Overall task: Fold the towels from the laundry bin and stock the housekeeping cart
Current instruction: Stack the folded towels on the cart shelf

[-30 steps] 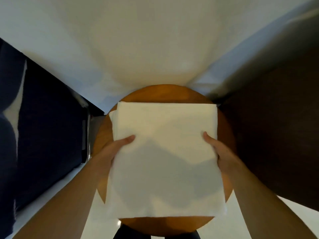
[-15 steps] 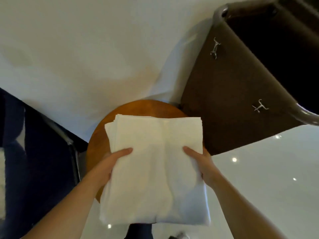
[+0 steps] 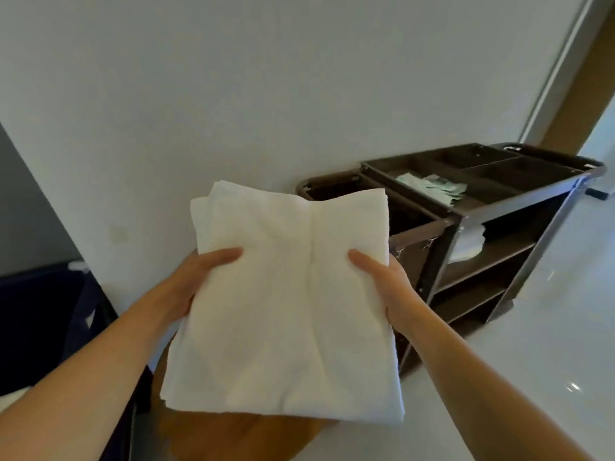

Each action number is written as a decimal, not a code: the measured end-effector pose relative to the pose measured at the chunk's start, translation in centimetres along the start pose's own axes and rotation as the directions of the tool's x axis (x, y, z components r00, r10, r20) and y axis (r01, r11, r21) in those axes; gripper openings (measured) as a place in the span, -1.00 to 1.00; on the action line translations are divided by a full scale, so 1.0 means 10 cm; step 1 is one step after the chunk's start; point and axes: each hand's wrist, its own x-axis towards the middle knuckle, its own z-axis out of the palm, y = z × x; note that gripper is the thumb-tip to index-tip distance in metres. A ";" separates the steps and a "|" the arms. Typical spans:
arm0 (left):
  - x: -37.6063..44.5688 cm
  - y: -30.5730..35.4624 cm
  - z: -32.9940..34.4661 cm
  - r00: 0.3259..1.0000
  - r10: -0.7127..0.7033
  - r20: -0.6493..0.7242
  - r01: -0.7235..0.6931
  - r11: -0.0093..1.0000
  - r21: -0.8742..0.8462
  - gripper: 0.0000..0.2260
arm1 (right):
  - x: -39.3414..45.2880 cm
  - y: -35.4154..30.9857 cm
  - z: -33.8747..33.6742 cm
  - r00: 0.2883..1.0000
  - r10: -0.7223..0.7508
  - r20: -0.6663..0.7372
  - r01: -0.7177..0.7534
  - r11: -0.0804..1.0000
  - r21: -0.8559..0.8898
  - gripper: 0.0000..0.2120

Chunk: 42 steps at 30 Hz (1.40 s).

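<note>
With both hands, left hand (image 3: pixel 196 277) and right hand (image 3: pixel 386 281), I gripped the folded towel (image 3: pixel 283 301) by its sides, its unsupported middle liable to sag and unfold short of the cart (image 3: pixel 499 207)

Two hands (image 3: pixel 199 277), one folded towel (image 3: pixel 283 314), one cart (image 3: pixel 492 207), one round wooden table (image 3: pixel 239 437).

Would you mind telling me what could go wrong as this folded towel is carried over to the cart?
1. The folded towel is held only at its side edges by the left hand and right hand; its unsupported near edge may sag and the fold could open.
2. The cart shelf already holds white linen, so sliding the towel in could push that askew.
3. The bag frame lies between towel and shelves and might snag it.
</note>
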 end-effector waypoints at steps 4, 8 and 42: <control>-0.23 0.35 0.79 0.988 0.099 0.122 -0.101 0.995 0.005 -0.51 | -0.65 -0.43 -0.74 0.992 -0.077 -0.096 0.080 0.997 0.024 -0.44; -0.28 0.44 1.71 0.958 0.097 0.270 -0.098 0.995 -0.010 -0.30 | -1.21 -0.64 -1.55 0.946 -0.125 -0.301 0.145 0.988 0.046 -0.39; 2.63 -0.82 8.89 0.709 -0.291 0.642 0.260 0.955 0.145 -0.42 | -0.38 -0.52 -7.51 0.482 0.059 -0.874 0.068 0.992 0.105 -0.73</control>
